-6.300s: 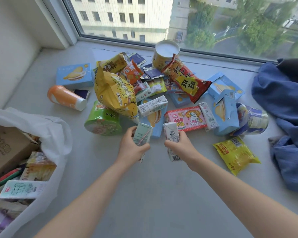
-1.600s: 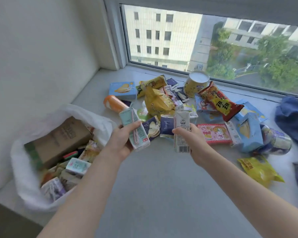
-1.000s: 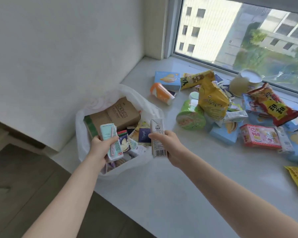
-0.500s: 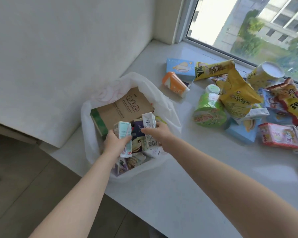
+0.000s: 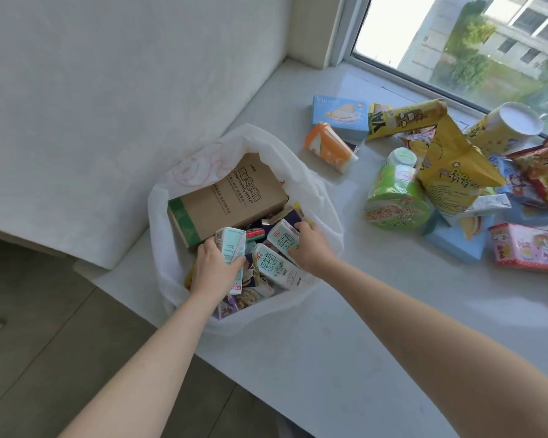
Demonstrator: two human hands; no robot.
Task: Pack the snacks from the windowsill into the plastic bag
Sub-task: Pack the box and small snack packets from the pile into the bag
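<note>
The pale windowsill [image 5: 377,317] ran from the lower centre of the frame up to the window at upper right. A white bag [image 5: 325,197] stood on it at centre left, near its front edge. Right of the bag an orange cup [image 5: 329,150] lay on its side, just below a blue box [image 5: 340,115]. Further right sat a tipped green bowl [image 5: 396,200], a yellow can [image 5: 500,129] by the window, and a pink box [image 5: 525,248] at the right edge.

Thin plastic bag [image 5: 321,197] (translucent), matt cardboard box [image 5: 225,197], smooth windowsill [image 5: 377,311] — glossy yellow packet [image 5: 453,172]
</note>
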